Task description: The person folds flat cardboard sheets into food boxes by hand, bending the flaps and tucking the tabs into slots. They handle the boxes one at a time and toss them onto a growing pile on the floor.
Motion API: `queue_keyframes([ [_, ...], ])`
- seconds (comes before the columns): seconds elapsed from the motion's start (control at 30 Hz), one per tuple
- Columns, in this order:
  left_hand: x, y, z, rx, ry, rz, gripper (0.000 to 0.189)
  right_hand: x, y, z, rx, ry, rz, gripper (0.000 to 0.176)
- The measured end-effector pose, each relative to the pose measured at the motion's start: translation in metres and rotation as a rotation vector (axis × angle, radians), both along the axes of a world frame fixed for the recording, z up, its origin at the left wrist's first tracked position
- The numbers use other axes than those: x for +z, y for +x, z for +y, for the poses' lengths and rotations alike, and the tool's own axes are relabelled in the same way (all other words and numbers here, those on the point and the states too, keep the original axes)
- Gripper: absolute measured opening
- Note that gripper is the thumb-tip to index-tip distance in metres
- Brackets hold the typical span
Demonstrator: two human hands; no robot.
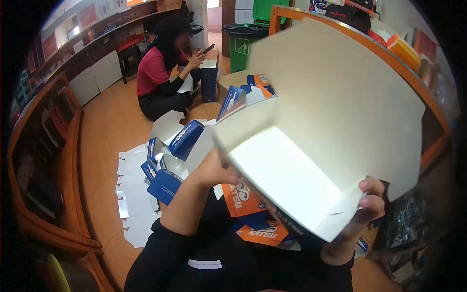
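A folded cardboard food box point(287, 180), white inside, is held up in front of me with its large lid flap point(335, 87) raised. My left hand point(214, 168) grips its left side, the fingers partly hidden by the wall. At the right corner, my right hand point(365, 209) has its fingers curled over the edge by a small tab. Below the box, close to my lap, lie orange "KATSU" cartons point(241, 202). Several blue printed boxes point(186, 138) are piled beyond my left forearm, beside flat white box blanks point(138, 199) on the floor.
Another person point(158, 78) sits on the floor ahead, holding a phone point(209, 48). Behind stands a green bin point(239, 53) with a black liner. A wooden-framed cabinet point(80, 185) borders the left, and an orange-edged frame point(413, 82) runs along the right.
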State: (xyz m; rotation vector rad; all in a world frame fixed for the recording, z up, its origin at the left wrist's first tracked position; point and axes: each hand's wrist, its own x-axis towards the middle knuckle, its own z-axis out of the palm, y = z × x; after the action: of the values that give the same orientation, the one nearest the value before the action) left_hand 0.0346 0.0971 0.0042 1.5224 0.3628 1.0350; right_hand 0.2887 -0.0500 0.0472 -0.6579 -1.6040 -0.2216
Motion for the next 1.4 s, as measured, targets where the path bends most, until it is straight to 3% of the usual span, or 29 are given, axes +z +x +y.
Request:
queue_keyframes([
  [0.1, -0.038, -0.013, 0.016, -0.257, 0.111, -0.056, 0.100, -0.009, 0.007, 0.003, -0.019, -0.123, -0.163, 0.046],
  [0.27, -0.026, -0.011, 0.003, -0.082, 0.139, 0.141, 0.104, -0.020, -0.002, 0.004, 0.095, -0.286, 0.095, 0.043],
  [0.33, -0.017, -0.002, -0.001, -0.053, 0.301, 0.109, 0.107, -0.014, -0.019, 0.001, 0.265, -0.358, 0.227, 0.048],
  [0.43, -0.004, -0.001, -0.007, -0.078, 0.498, 0.042, 0.113, -0.024, -0.016, 0.018, 0.265, -0.244, 0.143, 0.070],
  [0.53, -0.009, -0.013, -0.012, -0.351, 0.261, -0.046, 0.117, -0.032, -0.007, 0.030, 0.403, -0.235, 0.026, 0.071],
  [0.7, -0.023, -0.018, -0.029, -0.192, 0.298, 0.071, 0.115, -0.052, -0.020, 0.015, 0.130, -0.429, -0.086, 0.059],
  [0.8, -0.021, -0.034, -0.026, -0.103, 0.549, 0.338, 0.111, -0.037, -0.026, 0.007, 0.039, -0.559, -0.232, 0.058],
  [0.9, -0.034, -0.039, -0.025, -0.139, 0.291, 0.210, 0.105, -0.024, -0.026, 0.017, 0.003, -0.435, -0.241, 0.063],
  [1.0, -0.038, -0.071, -0.010, 0.240, 0.542, 0.307, 0.099, -0.003, -0.038, 0.037, -0.383, -0.235, -0.257, 0.051],
  [1.03, -0.051, -0.090, 0.003, 0.468, 0.688, 0.298, 0.090, 0.001, -0.036, 0.050, -0.508, -0.195, -0.304, 0.050],
  [1.13, -0.086, -0.146, 0.016, 1.042, 0.516, 0.243, 0.064, -0.008, -0.008, 0.086, -0.769, -0.203, -0.383, 0.054],
  [1.23, -0.130, -0.197, 0.022, 1.229, 0.131, -0.048, 0.049, -0.020, -0.005, 0.107, -0.964, -0.364, -0.467, 0.060],
  [1.3, -0.178, -0.244, 0.020, 1.384, 0.085, 0.331, 0.050, -0.036, 0.002, 0.118, -1.153, -0.455, -0.572, 0.061],
  [1.4, -0.264, -0.297, 0.006, 1.548, -0.015, 0.626, 0.050, -0.045, 0.013, 0.127, -0.952, -0.476, -0.621, 0.057],
])
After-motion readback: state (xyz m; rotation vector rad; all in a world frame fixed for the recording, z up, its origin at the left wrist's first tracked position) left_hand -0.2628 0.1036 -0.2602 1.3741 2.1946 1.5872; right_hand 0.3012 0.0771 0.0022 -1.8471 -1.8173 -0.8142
